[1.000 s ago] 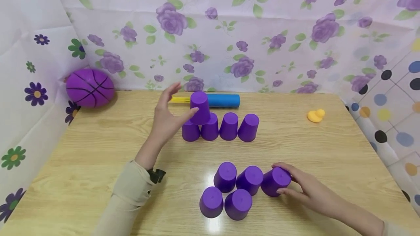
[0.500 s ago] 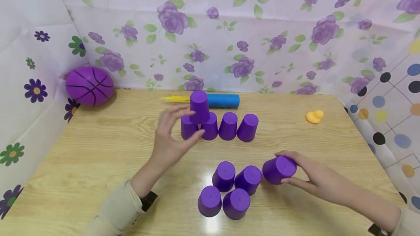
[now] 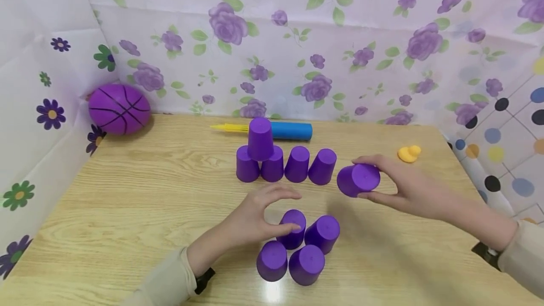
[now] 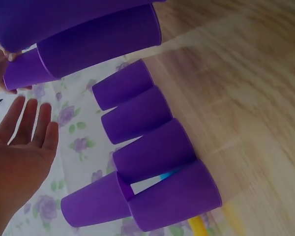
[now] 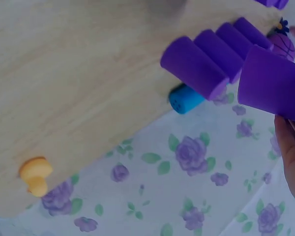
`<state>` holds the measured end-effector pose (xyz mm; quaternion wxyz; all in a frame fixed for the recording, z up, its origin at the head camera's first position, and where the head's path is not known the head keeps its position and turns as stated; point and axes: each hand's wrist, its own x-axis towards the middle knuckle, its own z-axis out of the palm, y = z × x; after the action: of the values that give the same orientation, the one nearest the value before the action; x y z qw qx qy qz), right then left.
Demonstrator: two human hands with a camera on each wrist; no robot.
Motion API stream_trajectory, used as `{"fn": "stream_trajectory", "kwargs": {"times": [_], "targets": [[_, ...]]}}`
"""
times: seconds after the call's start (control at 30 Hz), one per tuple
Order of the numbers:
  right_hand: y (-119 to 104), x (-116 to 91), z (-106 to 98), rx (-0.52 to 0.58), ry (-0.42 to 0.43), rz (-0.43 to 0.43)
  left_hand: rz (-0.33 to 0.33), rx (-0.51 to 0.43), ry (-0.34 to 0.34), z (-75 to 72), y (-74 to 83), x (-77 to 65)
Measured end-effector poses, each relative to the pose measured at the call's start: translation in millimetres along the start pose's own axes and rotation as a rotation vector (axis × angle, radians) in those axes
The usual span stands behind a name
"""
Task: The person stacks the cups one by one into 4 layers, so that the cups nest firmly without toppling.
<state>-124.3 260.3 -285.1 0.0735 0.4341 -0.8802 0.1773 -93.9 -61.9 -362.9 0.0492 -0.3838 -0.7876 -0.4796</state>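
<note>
My right hand [image 3: 408, 188] grips a tilted purple cup [image 3: 359, 180] above the table; the right wrist view also shows this held cup [image 5: 273, 83]. Over the near group my left hand [image 3: 255, 216] hovers with fingers spread around air, its thumb by the back-left cup [image 3: 292, 230]; whether it touches is unclear. Beside that cup are another upside-down cup [image 3: 323, 234] and two nearer ones, the left one [image 3: 272, 261] and the right one [image 3: 307, 265]. Farther back stands a row of upside-down purple cups [image 3: 296, 164], and one cup [image 3: 260, 139] rests on the two leftmost.
Behind the row lies a blue pump [image 3: 291, 131] with a yellow nozzle [image 3: 229, 128]. A purple basketball [image 3: 120, 109] sits at the back left corner, a yellow rubber duck [image 3: 409, 154] at the back right. Flowered cloth [image 3: 297, 60] hangs behind the table.
My right hand has lifted its cup off the table and carried it back toward the row's right end. My left hand has left the stacked cup and come down to the near group.
</note>
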Motion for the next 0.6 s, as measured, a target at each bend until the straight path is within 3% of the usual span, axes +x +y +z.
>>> {"fn": "stream_trajectory", "kwargs": {"times": [0.13, 0.27, 0.43, 0.6], "targets": [[9.0, 21.0, -0.5, 0.010, 0.079, -0.055, 0.005, 0.003, -0.065, -2.3, 0.0, -1.7], [19.6, 40.3, 6.1, 0.081, 0.134, -0.031, -0.027, 0.001, -0.118, 1.3, 0.0, -3.4], [29.4, 69.0, 16.6, 0.189, 0.171, 0.103, -0.096, 0.007, -0.196, 8.0, 1.4, -2.7], [33.2, 88.7, 23.2, 0.343, 0.186, 0.303, -0.171, 0.001, -0.234, 16.3, 2.3, -3.7]]}}
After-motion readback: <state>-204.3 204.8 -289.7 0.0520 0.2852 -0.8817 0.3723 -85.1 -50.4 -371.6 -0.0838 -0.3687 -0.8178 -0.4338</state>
